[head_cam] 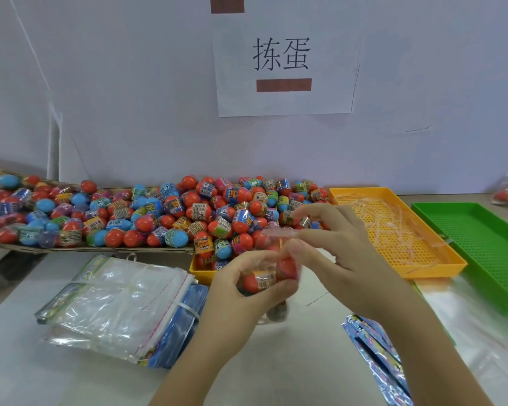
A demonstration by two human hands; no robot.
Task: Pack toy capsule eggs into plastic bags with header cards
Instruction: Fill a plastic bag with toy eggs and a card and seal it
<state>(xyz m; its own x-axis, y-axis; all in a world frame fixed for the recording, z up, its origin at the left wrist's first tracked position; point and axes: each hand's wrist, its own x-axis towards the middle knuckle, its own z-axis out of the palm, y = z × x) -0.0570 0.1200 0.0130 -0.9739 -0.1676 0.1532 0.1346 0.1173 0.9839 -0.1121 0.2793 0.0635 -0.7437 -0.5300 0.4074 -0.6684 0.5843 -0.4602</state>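
Across a white desk, a heap of toy capsule eggs spreads beside an orange tray of pale strips and a green tray cut off at the right edge, with a stack of plastic bags at left and header cards partly out of frame at lower right. Above the desk's middle, the left hand curls its fingers round a clear bag of red eggs, their number hidden by the palm, while the right hand pinches its blurred top edge.

Red and blue capsule eggs with multicoloured printed bands lie far left; an orange perforated tray and a green one right; blue patterned header cards near.
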